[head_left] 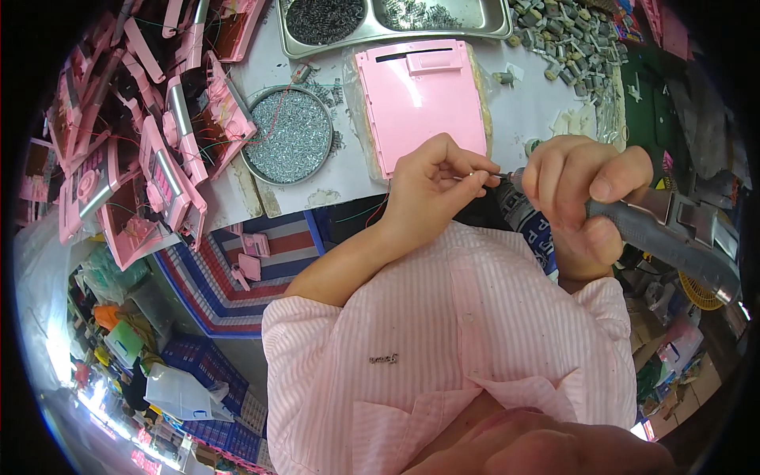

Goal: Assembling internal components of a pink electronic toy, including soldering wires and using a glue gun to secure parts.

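Note:
In front of my chest, my right hand [566, 186] is wrapped round a dark grey electric screwdriver [669, 237], which points left. The fingertips of my left hand [431, 182] are pinched together at the tip of its thin bit [507, 175]. Whatever they hold there is too small to make out. Just beyond my left hand, a flat pink plastic panel [427, 111] with a dark slot near its far edge lies on a padded, plastic-wrapped base. To the left of the panel stands a round metal dish [286, 183] full of small silvery screws.
Pink plastic housings [170, 150] with loose wires are heaped at the left. A steel tray [336, 46] of dark springs and small metal parts stands at the back. Small motors [574, 51] pile up at the back right. A striped bag [229, 289] hangs below the table edge.

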Tool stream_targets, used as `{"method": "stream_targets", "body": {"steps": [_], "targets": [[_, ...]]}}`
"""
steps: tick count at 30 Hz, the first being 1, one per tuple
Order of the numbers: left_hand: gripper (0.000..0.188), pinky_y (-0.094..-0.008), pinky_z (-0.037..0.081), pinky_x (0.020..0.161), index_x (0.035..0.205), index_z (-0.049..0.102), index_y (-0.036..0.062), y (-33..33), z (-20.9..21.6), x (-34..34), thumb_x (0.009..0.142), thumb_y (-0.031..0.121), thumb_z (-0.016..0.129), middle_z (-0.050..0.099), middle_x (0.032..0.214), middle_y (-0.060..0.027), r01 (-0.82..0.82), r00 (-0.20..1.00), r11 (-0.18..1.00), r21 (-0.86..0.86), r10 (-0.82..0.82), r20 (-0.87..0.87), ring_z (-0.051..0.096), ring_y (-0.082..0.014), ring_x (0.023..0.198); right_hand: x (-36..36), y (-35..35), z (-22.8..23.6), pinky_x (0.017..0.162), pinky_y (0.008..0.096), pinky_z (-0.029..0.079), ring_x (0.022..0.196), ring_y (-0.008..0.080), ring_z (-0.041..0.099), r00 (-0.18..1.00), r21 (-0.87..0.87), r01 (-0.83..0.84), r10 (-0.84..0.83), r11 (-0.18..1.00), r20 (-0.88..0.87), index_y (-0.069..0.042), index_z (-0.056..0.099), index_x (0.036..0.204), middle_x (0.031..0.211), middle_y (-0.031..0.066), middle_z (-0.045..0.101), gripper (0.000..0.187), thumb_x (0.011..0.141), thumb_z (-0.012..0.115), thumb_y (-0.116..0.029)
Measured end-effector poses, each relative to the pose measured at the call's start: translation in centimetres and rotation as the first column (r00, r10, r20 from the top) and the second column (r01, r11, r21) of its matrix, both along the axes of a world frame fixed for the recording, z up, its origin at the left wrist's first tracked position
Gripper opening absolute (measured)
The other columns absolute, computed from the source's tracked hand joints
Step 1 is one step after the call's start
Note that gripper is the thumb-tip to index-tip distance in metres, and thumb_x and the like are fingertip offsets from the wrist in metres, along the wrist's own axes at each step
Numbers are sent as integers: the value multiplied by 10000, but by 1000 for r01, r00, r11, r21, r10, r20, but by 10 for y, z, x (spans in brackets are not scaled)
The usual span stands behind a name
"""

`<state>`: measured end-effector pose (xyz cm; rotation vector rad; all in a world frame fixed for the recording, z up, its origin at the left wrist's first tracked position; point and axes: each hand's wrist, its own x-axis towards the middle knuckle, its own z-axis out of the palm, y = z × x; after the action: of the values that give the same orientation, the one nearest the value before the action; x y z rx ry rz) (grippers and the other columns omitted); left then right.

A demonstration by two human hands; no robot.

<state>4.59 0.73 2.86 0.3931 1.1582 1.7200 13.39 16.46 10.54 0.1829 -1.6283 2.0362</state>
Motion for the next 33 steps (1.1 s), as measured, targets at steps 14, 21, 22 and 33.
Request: {"method": "stream_targets", "body": {"steps": [14, 21, 22, 33], "targets": [[177, -323, 560, 636, 857, 620, 36, -5, -9, -7, 787, -14, 775, 737, 933, -112, 3, 363, 978, 209, 194, -912, 711, -258, 768, 1, -1, 1, 543, 306, 426, 558, 129, 499, 992, -94, -129, 128, 987, -24, -113, 504, 1124, 680, 13, 535, 285, 925, 695, -182], [168, -370, 559, 687, 881, 646, 20, -4, -3, -14, 779, 57, 775, 688, 940, -94, 10, 252, 978, 211, 201, -946, 681, -287, 809, 9, 0, -3, 595, 322, 438, 606, 153, 496, 992, -129, -122, 127, 984, 28, -73, 488, 1125, 717, 58, 535, 292, 911, 683, -105], [164, -375, 556, 708, 880, 648, 19, -2, 1, -16, 783, 66, 771, 681, 933, -88, -23, 262, 982, 185, 184, -947, 674, -288, 819, 11, 1, -5, 594, 321, 437, 607, 152, 495, 994, -107, -91, 96, 990, 43, -70, 485, 1122, 722, 61, 536, 289, 912, 680, -101], [186, -409, 427, 639, 745, 559, 46, -2, -16, -42, 804, 91, 730, 544, 761, -98, -4, 370, 999, -44, -39, -928, 536, -300, 699, 3, 3, -54, 567, 322, 463, 613, 173, 548, 999, 32, -54, 54, 998, 8, -14, 497, 1000, 729, 94, 566, 193, 878, 644, 0]]}}
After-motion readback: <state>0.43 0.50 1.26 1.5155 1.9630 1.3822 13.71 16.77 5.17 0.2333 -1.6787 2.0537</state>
